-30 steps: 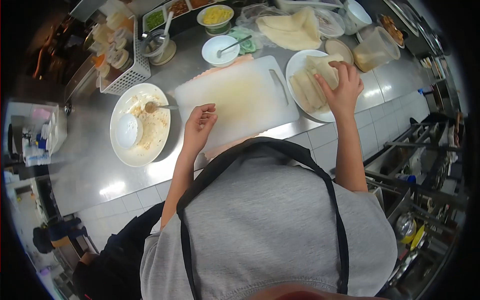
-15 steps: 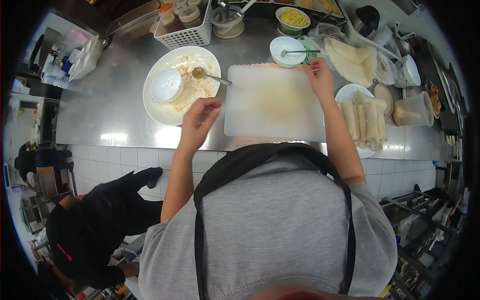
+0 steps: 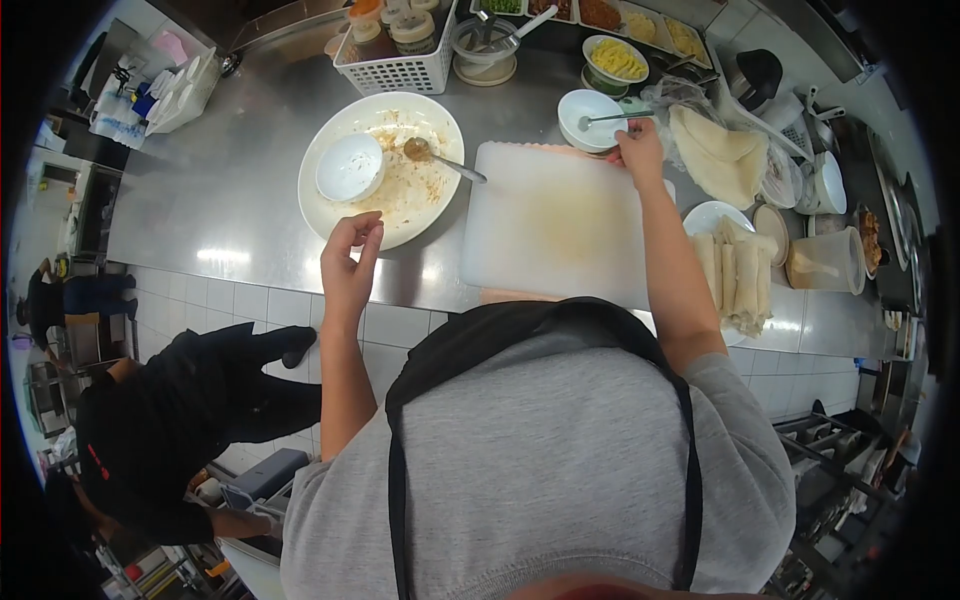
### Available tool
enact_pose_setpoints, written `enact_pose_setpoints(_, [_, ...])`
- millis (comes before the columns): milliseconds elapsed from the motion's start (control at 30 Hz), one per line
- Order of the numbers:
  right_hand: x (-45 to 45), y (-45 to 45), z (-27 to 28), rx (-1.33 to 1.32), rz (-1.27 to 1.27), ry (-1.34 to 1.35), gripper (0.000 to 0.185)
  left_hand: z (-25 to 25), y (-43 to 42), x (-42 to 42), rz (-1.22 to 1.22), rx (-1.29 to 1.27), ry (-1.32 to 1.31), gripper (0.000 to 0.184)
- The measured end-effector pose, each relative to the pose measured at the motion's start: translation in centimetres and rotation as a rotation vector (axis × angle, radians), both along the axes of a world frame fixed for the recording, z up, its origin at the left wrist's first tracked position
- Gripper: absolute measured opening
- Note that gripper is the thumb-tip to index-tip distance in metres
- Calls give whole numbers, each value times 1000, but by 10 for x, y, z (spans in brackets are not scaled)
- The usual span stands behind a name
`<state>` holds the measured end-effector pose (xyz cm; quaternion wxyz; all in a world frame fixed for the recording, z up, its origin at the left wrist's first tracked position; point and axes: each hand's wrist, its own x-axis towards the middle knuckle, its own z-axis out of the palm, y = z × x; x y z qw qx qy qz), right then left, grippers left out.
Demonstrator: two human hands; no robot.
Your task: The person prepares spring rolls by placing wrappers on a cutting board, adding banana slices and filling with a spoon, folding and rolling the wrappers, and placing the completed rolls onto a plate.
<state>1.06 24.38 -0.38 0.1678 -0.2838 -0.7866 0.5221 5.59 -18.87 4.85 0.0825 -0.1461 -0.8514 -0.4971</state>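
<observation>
My right hand (image 3: 640, 150) has its fingers closed at the right rim of a small white bowl (image 3: 580, 103), where a spoon with a green handle (image 3: 618, 116) lies across. Loosely curled, with thumb and fingers slightly apart, my left hand (image 3: 352, 248) is beside the lower rim of a large white plate (image 3: 447, 135); I see nothing in it. That plate is smeared with brown bits and carries another white bowl (image 3: 350, 168) and a spoon (image 3: 445, 162) with brown paste. Between my hands lies a white cutting board (image 3: 510, 230) with a yellowish stain.
Rolled wraps (image 3: 738, 275) rest on a plate at right, below folded dough sheets (image 3: 715, 150). A clear plastic container (image 3: 830, 260) stands farther right. Behind are a bottle basket (image 3: 395, 75) and a bowl of yellow food (image 3: 617, 62). A person in black (image 3: 190, 410) is at left.
My right hand has come onto the small white bowl's rim, and the bowl has shifted slightly left. My left hand has moved left and down to the large plate's lower rim. The view has tilted.
</observation>
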Motion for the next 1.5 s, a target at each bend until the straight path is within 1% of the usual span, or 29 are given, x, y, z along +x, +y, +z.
enact_pose_setpoints(133, [-6,-17,-3,37,26,-12,37,4,10,-5,-1,-14,-32,14])
enact_pose_setpoints(233, [-15,-18,-1,-25,85,-41,38,4,6,-12,12,-55,-5,14])
enact_pose_setpoints(300, [-20,-18,0,-150,100,-119,34,2,1,-16,62,-5,35,13])
enact_pose_setpoints(433, [-26,-30,3,-100,125,-148,37,2,0,-15,99,16,24,14])
enact_pose_setpoints(533, [-31,-33,4,-160,175,-133,38,-7,3,-15,43,36,29,12])
enact_pose_setpoints(600, [-32,-31,8,-463,63,-75,37,-10,5,-13,41,11,15,12])
enact_pose_setpoints(633, [-35,-25,4,-462,65,-78,37,-10,5,-12,44,12,12,12])
enact_pose_setpoints(700, [-41,-14,-3,-748,143,157,27,-10,4,-12,44,2,1,12])
enact_pose_setpoints(833, [-42,-20,-1,-734,224,117,21,-7,1,-11,66,-11,1,12])
enact_pose_setpoints(900, [-37,-25,5,-646,246,228,22,-6,2,-11,62,7,-3,12])
enact_pose_setpoints(933, [-36,-24,11,-646,244,228,22,-6,3,-11,60,7,-4,12])
enact_pose_setpoints(1000, [-32,-19,19,-806,174,451,25,-6,5,-10,58,6,-11,12])
enact_pose_setpoints(1067, [-28,-12,19,-824,165,493,26,-7,6,-10,42,-8,-15,12])
enact_pose_setpoints(1133, [-22,-11,27,-31,251,280,26,-7,9,-9,25,-21,-15,12])
enact_pose_setpoints(1167, [-20,-11,31,-30,247,280,26,-6,10,-9,8,-33,-1,13])
enact_pose_setpoints(1233, [-20,-16,43,-176,282,337,27,-5,14,-10,-9,-43,17,14])
enact_pose_setpoints(1267, [-23,-14,43,-177,283,336,27,-5,15,-10,-6,-47,14,14])
enact_pose_setpoints(1333, [-30,-15,45,419,292,287,28,-3,13,-6,-1,-61,7,14])
enact_pose_setpoints(1367, [-31,-15,47,415,292,293,28,0,13,-5,-21,-76,19,14])
enact_pose_setpoints(1433, [-30,-23,63,115,289,223,29,1,11,-7,-24,-88,30,14])
enact_pose_setpoints(1467, [-32,-23,59,115,292,223,29,0,10,-6,-21,-88,30,14])
enact_pose_setpoints(1500, [-34,-24,55,395,316,303,30,-2,9,-5,-3,-83,19,14])
